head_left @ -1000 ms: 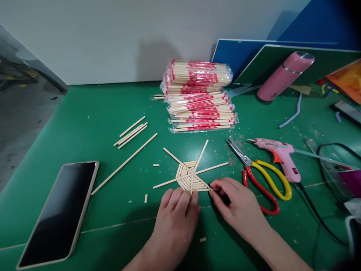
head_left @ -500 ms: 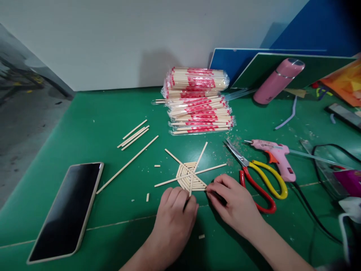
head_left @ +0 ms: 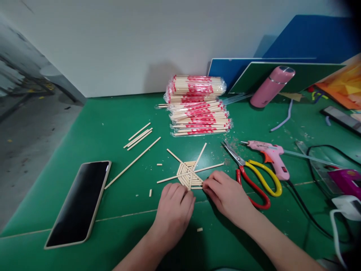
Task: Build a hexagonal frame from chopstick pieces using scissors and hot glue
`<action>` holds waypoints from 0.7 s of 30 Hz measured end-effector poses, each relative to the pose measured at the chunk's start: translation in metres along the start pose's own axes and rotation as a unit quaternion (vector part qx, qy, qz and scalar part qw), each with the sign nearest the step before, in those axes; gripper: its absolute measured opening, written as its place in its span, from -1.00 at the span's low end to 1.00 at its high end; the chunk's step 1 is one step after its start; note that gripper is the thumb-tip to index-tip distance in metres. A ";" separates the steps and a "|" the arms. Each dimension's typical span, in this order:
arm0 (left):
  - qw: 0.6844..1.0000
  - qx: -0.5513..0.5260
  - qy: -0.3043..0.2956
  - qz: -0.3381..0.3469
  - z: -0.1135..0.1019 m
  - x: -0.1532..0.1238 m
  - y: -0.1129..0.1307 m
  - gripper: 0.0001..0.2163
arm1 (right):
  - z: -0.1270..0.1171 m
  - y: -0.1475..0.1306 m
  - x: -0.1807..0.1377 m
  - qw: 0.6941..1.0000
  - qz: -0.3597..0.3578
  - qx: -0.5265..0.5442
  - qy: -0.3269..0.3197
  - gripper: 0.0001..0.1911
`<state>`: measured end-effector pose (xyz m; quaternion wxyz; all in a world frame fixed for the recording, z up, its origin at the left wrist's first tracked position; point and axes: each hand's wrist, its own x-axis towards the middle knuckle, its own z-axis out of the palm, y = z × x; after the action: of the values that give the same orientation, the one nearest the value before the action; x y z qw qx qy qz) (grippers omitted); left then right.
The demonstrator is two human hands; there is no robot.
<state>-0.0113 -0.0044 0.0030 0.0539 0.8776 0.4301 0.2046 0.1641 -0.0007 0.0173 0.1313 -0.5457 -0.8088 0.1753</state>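
A web-like frame (head_left: 183,175) of round wooden chopsticks lies on the table, with three long sticks crossing and shorter pieces laid in rows between them. My left hand (head_left: 174,206) is closed at its near side, fingertips at the lower end of one crossing stick. At the lower right corner my right hand (head_left: 225,194) pinches the end of a short chopstick piece (head_left: 197,188) along the bottom row. The fingers partly hide both contact points.
Scissors (head_left: 254,177) and a pink glue gun (head_left: 272,156) lie to the right. Bagged chopsticks (head_left: 200,109) are stacked behind. Cut sticks (head_left: 138,138), a longer stick (head_left: 132,163) and a phone (head_left: 79,203) lie left. A pink flask (head_left: 270,88) stands at the back.
The view has shifted slightly. Both hands stay at the near side of the frame, and a short piece now shows slightly apart from the bottom row between them.
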 end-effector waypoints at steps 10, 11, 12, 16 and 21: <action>0.998 0.057 0.006 -0.008 -0.005 0.009 0.009 -0.87 | -0.002 0.002 -0.005 0.999 -0.031 0.006 -0.006 -0.85; 0.999 0.052 0.008 -0.009 -0.004 0.009 0.010 -0.87 | -0.003 0.001 -0.006 0.999 -0.031 0.006 -0.007 -0.85; 0.999 0.046 0.010 -0.008 -0.004 0.009 0.010 -0.87 | -0.004 -0.001 -0.006 1.000 -0.030 0.007 -0.005 -0.84; 0.999 0.040 -0.004 -0.003 -0.001 0.009 0.011 -0.85 | -0.010 -0.004 -0.007 0.999 -0.021 0.040 0.014 -0.85; 0.998 0.057 -0.028 -0.009 -0.004 0.008 0.013 -0.84 | -0.022 0.014 -0.017 0.970 0.112 0.129 0.173 -0.91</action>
<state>0.0013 -0.0067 0.0132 0.0173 0.8809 0.4470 0.1545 0.1905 -0.0091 0.0308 0.3185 -0.6334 -0.6778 0.1949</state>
